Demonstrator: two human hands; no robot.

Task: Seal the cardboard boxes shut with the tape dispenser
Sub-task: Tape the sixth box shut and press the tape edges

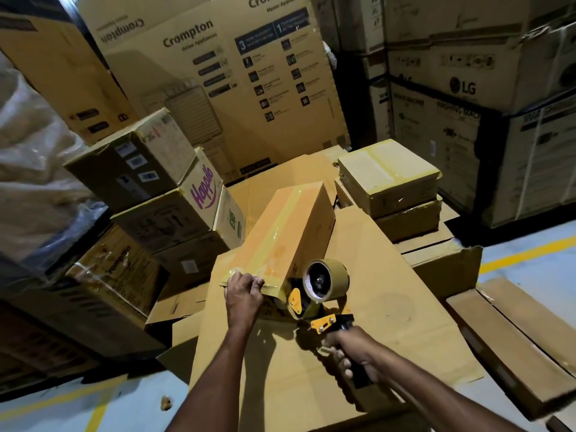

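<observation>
A long narrow cardboard box [286,232] lies in the middle of a flat cardboard sheet [389,307], with glossy tape along its top. My left hand [244,296] grips the box's near left corner. My right hand [352,353] holds the black handle of the tape dispenser [321,291]. Its yellow frame and brown tape roll sit against the box's near end face.
Two taped boxes [389,179] are stacked at the right behind the sheet. A pile of boxes [174,198] stands at the left. Tall Crompton [224,76] and LG [461,98] cartons wall the back. Flattened cardboard [514,341] lies on the floor at right.
</observation>
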